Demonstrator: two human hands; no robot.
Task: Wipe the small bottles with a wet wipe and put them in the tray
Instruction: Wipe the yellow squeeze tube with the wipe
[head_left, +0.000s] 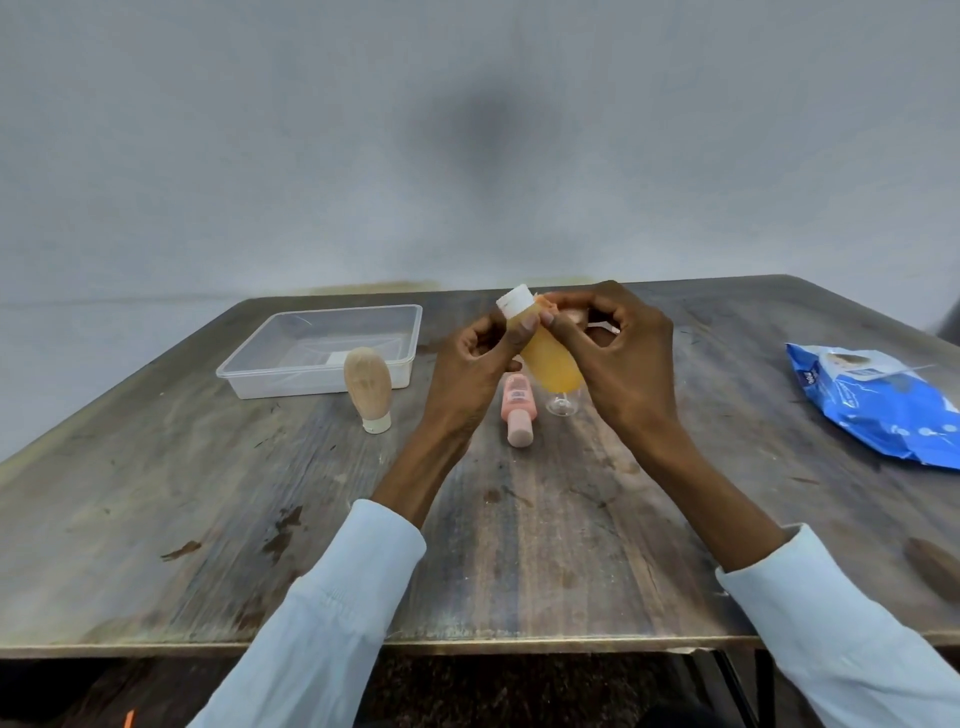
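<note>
Bottles are sitting and being handled near the middle of the wooden table (208, 519), toward its far edge. Both hands are holding an orange bottle (550, 364) in the air above the tabletop, tilted with its white cap (515, 301) pointing up and to the left. The left hand (470, 371) is curling its fingers around the bottle's neck, while the right hand (621, 358) is gripping the bottle's upper body from the other side; whether a wipe is pinched between the fingers is hard to tell. Beneath them a pink bottle (518, 410) is lying on its side, just beside a clear bottle (562, 402) mostly hidden by the hands. A beige tube (368, 387) is standing on its cap, just in front of the clear plastic tray (322, 384) near the far left corner. A blue wet wipe pack (878, 410) is lying at the right edge.
</note>
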